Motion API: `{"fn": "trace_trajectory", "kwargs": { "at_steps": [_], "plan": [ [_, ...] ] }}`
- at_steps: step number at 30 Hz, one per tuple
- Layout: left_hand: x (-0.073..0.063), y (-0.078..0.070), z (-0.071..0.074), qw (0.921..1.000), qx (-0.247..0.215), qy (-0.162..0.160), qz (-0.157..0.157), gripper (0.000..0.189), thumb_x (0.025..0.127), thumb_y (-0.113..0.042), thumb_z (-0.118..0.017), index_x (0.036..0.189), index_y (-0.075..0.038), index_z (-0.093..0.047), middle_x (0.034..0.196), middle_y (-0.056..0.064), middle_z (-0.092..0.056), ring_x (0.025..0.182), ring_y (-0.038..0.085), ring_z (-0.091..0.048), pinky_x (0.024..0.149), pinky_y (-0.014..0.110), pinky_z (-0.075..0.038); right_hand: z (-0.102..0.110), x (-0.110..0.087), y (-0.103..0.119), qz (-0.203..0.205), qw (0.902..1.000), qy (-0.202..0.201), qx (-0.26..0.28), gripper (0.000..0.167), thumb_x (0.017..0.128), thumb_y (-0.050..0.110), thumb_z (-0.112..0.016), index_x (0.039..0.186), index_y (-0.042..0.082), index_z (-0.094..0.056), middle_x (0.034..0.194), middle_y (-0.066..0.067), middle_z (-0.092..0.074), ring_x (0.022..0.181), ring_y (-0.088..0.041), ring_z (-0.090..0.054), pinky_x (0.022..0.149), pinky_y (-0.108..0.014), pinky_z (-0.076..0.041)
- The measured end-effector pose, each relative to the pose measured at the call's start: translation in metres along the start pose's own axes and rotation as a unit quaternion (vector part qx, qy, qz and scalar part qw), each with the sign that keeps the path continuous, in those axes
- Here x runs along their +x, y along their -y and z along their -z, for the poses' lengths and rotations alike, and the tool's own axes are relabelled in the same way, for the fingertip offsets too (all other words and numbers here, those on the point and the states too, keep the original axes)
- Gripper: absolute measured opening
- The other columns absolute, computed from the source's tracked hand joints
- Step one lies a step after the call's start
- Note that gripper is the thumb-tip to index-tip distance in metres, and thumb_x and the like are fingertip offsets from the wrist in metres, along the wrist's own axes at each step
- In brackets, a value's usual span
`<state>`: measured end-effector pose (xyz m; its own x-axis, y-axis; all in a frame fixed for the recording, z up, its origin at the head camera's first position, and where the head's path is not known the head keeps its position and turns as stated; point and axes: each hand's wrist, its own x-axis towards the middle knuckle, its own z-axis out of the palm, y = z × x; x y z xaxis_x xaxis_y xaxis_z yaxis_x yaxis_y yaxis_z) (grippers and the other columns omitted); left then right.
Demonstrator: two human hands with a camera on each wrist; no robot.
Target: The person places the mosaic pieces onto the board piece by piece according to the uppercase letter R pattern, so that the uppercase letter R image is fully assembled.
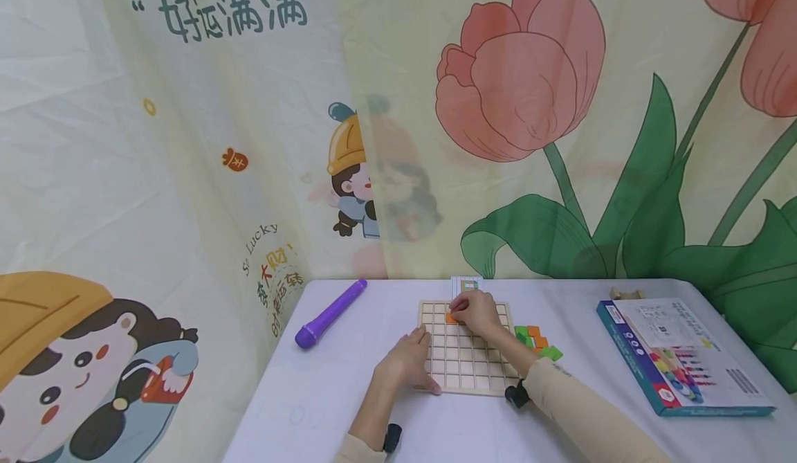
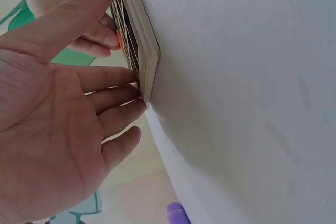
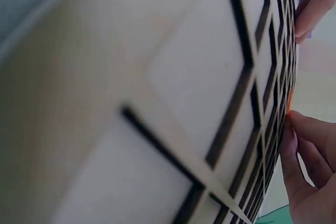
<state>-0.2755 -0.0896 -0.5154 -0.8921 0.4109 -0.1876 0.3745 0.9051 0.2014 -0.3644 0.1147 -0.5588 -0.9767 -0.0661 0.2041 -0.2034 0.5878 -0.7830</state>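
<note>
pale wooden grid board (image 1: 463, 362), lying flat toward the far edge of the white tabletop (image 1: 349, 407), nearer its left edge than its right. orange tile (image 1: 450, 318) on this board, toward the far edge and left of its middle; partly hidden under the right hand (image 1: 478, 313), with thumb and fingers bent together, pinching at it. left hand (image 1: 406, 359) relaxed and grasping nothing: fingers nearly straight, tips touching the board's left edge, thumb at its near left corner.

just off the board's right edge, a small loose heap of orange and green tiles (image 1: 540, 342). beyond the board, at the tabletop's far edge, a printed pattern card (image 1: 467, 283) with coloured squares. near the far left corner, a purple toy microphone (image 1: 330, 316), slanting, rounded head toward the near edge. along the right edge, a flat cardboard box (image 1: 703, 373) with blue sides and a printed face; just behind, a small wooden piece (image 1: 625, 294), partly covered from view. past the far edge, a hanging backdrop (image 1: 398, 55) with a large pink tulip (image 1: 526, 82).
</note>
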Motion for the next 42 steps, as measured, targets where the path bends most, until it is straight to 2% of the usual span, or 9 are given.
{"fn": "trace_trajectory", "kwargs": {
  "at_steps": [5, 14, 23, 32, 42],
  "plan": [
    [0.0, -0.002, 0.001, 1.0, -0.004, -0.002, -0.005, 0.115, 0.066, -0.048, -0.098, 0.154, 0.004, -0.045, 0.163, 0.019, -0.041, 0.151, 0.033, -0.039, 0.125, 0.043, -0.033, 0.011, -0.005, 0.002, -0.003, 1.0, -0.005, 0.003, 0.011, 0.083, 0.005, -0.087, 0.09, 0.008, -0.08, 0.077, 0.005, -0.074, 0.073, -0.011, -0.069, 0.067, -0.031, -0.059],
    [-0.003, -0.001, 0.002, 1.0, -0.008, -0.002, -0.002, 0.115, 0.066, -0.046, -0.098, 0.154, 0.005, -0.045, 0.163, 0.019, -0.04, 0.152, 0.032, -0.037, 0.125, 0.046, -0.031, 0.032, -0.02, 0.004, -0.004, 0.9998, -0.021, 0.0, 0.013, 0.085, 0.012, -0.087, 0.095, 0.008, -0.08, 0.079, 0.006, -0.075, 0.075, -0.012, -0.07, 0.075, -0.038, -0.061],
    [-0.002, -0.001, 0.001, 0.9998, -0.019, -0.005, -0.007, 0.114, 0.066, -0.045, -0.099, 0.153, 0.005, -0.045, 0.163, 0.02, -0.04, 0.151, 0.034, -0.038, 0.126, 0.046, -0.031, 0.067, -0.033, 0.007, 0.007, 0.999, -0.044, 0.001, 0.015, 0.086, 0.008, -0.086, 0.099, 0.004, -0.08, 0.084, -0.001, -0.078, 0.079, -0.018, -0.074, 0.073, -0.036, -0.061],
    [-0.003, 0.0, 0.004, 0.9995, -0.032, -0.004, -0.001, 0.115, 0.065, -0.043, -0.1, 0.153, 0.005, -0.045, 0.163, 0.021, -0.039, 0.148, 0.039, -0.041, 0.124, 0.048, -0.034, 0.094, -0.046, -0.007, 0.005, 0.9989, -0.045, -0.013, 0.014, 0.088, 0.007, -0.083, 0.101, 0.003, -0.08, 0.088, -0.003, -0.078, 0.082, -0.021, -0.074, 0.072, -0.036, -0.062],
    [-0.005, -0.002, 0.006, 0.9994, -0.033, -0.001, -0.005, 0.115, 0.065, -0.043, -0.1, 0.153, 0.006, -0.045, 0.163, 0.021, -0.039, 0.148, 0.039, -0.042, 0.122, 0.048, -0.036, 0.108, -0.056, -0.033, -0.033, 0.998, -0.029, -0.045, 0.015, 0.091, 0.001, -0.077, 0.105, 0.001, -0.078, 0.093, -0.006, -0.077, 0.089, -0.026, -0.073, 0.079, -0.04, -0.064]
  ]
}}
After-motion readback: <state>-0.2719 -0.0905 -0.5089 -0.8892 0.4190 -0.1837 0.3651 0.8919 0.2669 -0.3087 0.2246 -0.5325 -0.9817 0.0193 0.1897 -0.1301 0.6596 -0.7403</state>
